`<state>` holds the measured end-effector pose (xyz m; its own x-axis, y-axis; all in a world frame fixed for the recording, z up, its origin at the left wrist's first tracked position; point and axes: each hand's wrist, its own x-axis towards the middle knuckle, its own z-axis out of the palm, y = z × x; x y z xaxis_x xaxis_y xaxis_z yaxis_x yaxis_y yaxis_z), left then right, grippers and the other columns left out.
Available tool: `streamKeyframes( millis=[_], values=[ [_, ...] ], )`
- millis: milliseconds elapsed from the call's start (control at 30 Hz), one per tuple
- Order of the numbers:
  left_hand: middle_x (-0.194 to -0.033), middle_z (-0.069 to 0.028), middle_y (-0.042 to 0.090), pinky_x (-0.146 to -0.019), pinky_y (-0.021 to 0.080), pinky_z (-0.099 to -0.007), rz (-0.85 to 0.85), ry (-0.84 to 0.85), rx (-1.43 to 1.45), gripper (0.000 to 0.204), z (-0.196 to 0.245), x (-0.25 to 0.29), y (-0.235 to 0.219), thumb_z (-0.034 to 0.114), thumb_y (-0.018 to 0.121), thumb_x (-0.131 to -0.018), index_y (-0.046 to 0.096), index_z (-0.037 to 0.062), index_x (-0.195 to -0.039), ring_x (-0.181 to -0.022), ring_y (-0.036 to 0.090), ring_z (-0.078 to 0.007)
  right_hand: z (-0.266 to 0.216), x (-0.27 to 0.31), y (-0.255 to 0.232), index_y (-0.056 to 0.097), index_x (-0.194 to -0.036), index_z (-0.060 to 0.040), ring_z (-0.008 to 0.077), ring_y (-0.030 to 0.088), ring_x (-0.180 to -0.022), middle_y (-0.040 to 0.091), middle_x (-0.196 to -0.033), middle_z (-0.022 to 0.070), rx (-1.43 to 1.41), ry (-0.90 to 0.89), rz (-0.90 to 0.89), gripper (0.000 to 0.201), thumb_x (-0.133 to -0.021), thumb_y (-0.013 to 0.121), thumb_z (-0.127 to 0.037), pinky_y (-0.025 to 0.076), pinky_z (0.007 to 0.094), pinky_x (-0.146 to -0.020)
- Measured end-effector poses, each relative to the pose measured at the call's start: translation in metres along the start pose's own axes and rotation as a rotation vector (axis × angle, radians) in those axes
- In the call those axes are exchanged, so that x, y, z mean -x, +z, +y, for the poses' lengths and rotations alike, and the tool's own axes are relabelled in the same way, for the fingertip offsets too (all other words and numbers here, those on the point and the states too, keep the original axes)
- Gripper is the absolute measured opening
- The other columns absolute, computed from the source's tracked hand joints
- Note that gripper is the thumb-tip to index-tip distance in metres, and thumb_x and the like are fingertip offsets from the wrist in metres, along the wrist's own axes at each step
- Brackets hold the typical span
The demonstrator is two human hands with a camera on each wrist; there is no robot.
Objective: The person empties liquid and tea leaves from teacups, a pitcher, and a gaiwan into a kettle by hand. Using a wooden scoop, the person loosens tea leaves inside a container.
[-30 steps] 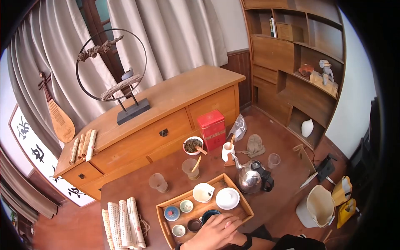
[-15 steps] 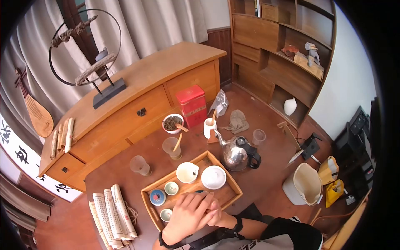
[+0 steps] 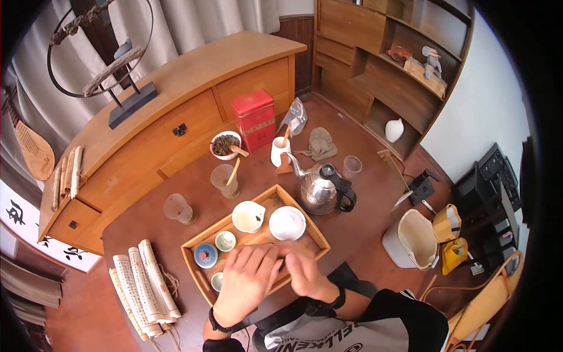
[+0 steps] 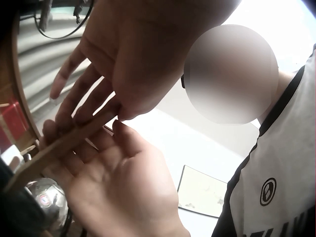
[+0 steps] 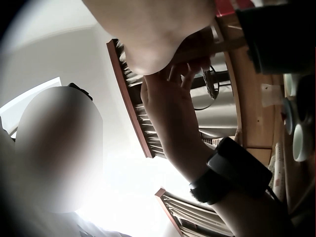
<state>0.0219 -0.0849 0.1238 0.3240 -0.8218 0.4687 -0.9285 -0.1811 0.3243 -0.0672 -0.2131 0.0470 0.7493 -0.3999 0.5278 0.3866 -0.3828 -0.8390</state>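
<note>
In the head view my left hand [image 3: 249,273] and right hand [image 3: 308,276] meet over the front of a wooden tray [image 3: 208,232]. Between the palms stands a slim wooden stick [image 4: 64,143], crossing the straight fingers of both hands in the left wrist view. Its lower end runs down to a dark bowl [image 5: 279,47], mostly hidden by the hands from above. The tray also bears a white pouring pitcher [image 3: 248,217], a white lidded bowl [image 3: 287,223], a blue-topped jar [image 3: 206,256] and small pale cups [image 3: 225,241].
Beyond the tray are a steel kettle [image 3: 316,190], two clear glasses [image 3: 179,208], a bowl of tea leaves [image 3: 225,145], a red tin [image 3: 255,120] and a white tool holder [image 3: 280,152]. Bamboo scrolls [image 3: 146,287] lie left; a bin [image 3: 410,240] stands right.
The hands were pressed close together and now show more offset, the right hand drawn back from the left hand's fingers. The head view has tilted down and turned right.
</note>
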Motion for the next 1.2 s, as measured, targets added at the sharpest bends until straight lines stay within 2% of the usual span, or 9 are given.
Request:
streamKeyframes(
  millis=[67,133,267,333,533,600,900,1033,1200],
  values=[
    [-0.096,-0.01,0.065,-0.08,0.046,-0.0399,0.004,-0.015,0.008,0.017,-0.003,0.002,-0.001,0.007,0.067,-0.081,0.065,0.0011,-0.096,-0.089,0.061,-0.028,0.011,-0.001,-0.022,0.059,-0.097,0.0019,0.0296,0.06,-0.095,0.062,-0.1,0.0163,0.075,0.072,0.083,0.017,-0.097,0.046,-0.009,0.046,0.0365,-0.087],
    [-0.095,-0.0097,0.065,-0.079,0.046,-0.0401,0.005,-0.007,0.003,0.016,-0.006,0.005,-0.003,0.007,0.067,-0.08,0.065,0.0009,-0.094,-0.088,0.061,-0.0281,0.026,-0.01,-0.05,0.059,-0.102,0.0006,0.0244,0.058,-0.097,0.06,-0.104,0.0135,0.148,0.116,0.29,0.015,-0.097,0.048,-0.009,0.045,0.0348,-0.089],
    [-0.095,-0.0093,0.065,-0.079,0.046,-0.04,0.003,-0.025,0.02,0.014,-0.008,0.005,-0.004,0.006,0.068,-0.079,0.064,0.0013,-0.092,-0.088,0.061,-0.0282,0.078,-0.025,-0.11,0.056,-0.106,0.0003,0.0213,0.056,-0.097,0.058,-0.104,0.0122,0.327,0.143,0.609,0.021,-0.098,0.055,-0.019,0.044,0.0323,-0.09],
    [-0.094,-0.0089,0.065,-0.079,0.046,-0.0398,-0.006,-0.021,0.025,0.011,-0.009,0.005,-0.004,0.006,0.067,-0.08,0.064,0.0018,-0.09,-0.087,0.061,-0.0282,0.1,-0.028,-0.127,0.056,-0.106,0.0001,0.0206,0.056,-0.094,0.057,-0.101,0.0114,0.377,0.16,0.591,0.023,-0.098,0.056,-0.022,0.044,0.0319,-0.087],
    [-0.093,-0.0079,0.065,-0.077,0.046,-0.0394,-0.01,-0.043,0.028,0.008,-0.012,0.007,-0.006,0.006,0.067,-0.082,0.063,0.0024,-0.088,-0.086,0.06,-0.0281,0.11,-0.044,-0.144,0.056,-0.107,-0.0023,0.0178,0.056,-0.076,0.059,-0.081,0.0083,0.5,0.266,0.458,0.03,-0.098,0.058,-0.031,0.047,0.0325,-0.073],
    [-0.092,-0.0078,0.064,-0.076,0.045,-0.0394,0.003,-0.047,0.046,0.007,-0.013,0.007,-0.005,0.005,0.067,-0.081,0.063,0.0026,-0.086,-0.086,0.06,-0.0283,0.103,-0.048,-0.141,0.054,-0.106,-0.0028,0.0183,0.058,-0.07,0.063,-0.078,0.01,0.437,0.475,0.405,0.033,-0.097,0.06,-0.034,0.047,0.0343,-0.067],
    [-0.08,-0.0099,0.062,-0.072,0.045,-0.0404,-0.018,-0.074,0.055,0.009,-0.017,0.006,-0.005,0.005,0.069,-0.081,0.061,0.0015,-0.083,-0.079,0.06,-0.0309,0.126,-0.051,-0.133,0.054,-0.101,-0.0036,0.0302,0.06,-0.056,0.057,-0.06,0.0155,0.559,0.232,0.542,0.028,-0.094,0.061,-0.03,0.045,0.0391,-0.056],
    [-0.079,-0.0126,0.062,-0.071,0.045,-0.0415,-0.016,-0.119,0.05,0.012,-0.021,0.006,-0.004,0.006,0.07,-0.081,0.06,0.001,-0.082,-0.077,0.059,-0.0338,0.127,-0.049,-0.136,0.055,-0.098,-0.0029,0.0307,0.059,-0.056,0.057,-0.061,0.0163,0.62,0.307,0.527,0.029,-0.094,0.061,-0.031,0.045,0.0399,-0.055],
    [-0.079,-0.0144,0.061,-0.067,0.045,-0.0432,-0.036,-0.21,-0.011,0.014,-0.035,0.016,-0.007,0.006,0.07,-0.082,0.057,0.0003,-0.081,-0.073,0.057,-0.0361,0.133,-0.05,-0.134,0.056,-0.096,-0.0019,0.0326,0.062,-0.059,0.061,-0.067,0.019,0.592,0.258,0.56,0.03,-0.094,0.061,-0.032,0.046,0.0403,-0.058]
  ],
)
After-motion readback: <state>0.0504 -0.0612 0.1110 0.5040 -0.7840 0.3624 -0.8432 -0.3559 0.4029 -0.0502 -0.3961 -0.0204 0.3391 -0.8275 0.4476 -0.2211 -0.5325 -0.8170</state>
